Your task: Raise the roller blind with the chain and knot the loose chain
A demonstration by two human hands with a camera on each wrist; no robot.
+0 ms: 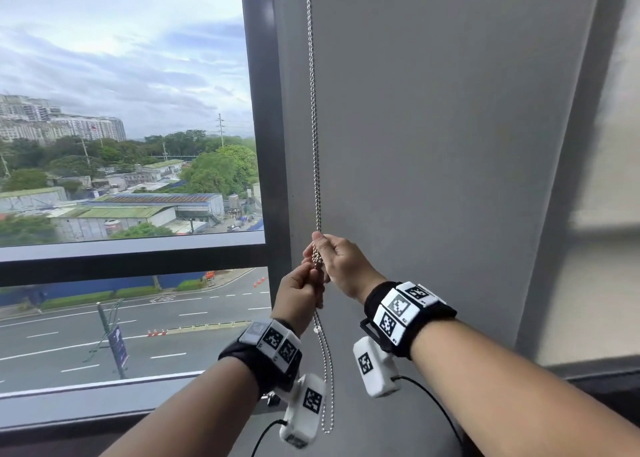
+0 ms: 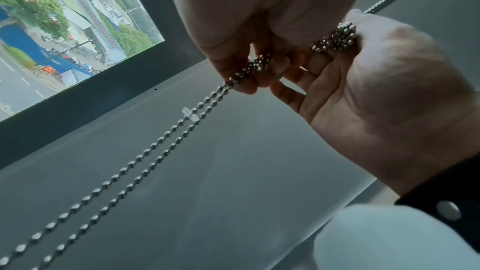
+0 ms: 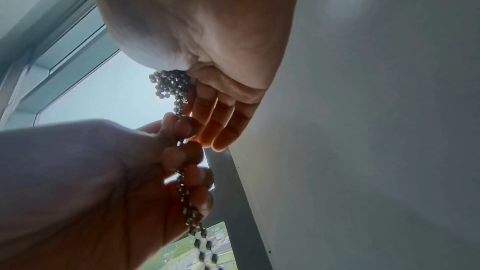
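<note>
soft overcast daylight enters through the window point(image 1: 124, 117) (wrist views backlit, dim), with wide-angle bending at edges.

Both forearms reach forward and up, wrists close together. The right hand point(image 1: 341, 264) sits higher, thumb and forefinger pinching, its other fingers point(image 3: 221, 128) hanging straight. Just below, touching it, the left hand point(image 1: 300, 295) has its fingers curled tight in a grip.

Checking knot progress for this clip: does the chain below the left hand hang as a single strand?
No. In the left wrist view two strands of the bead chain run side by side below the left hand, which grips them.
</note>
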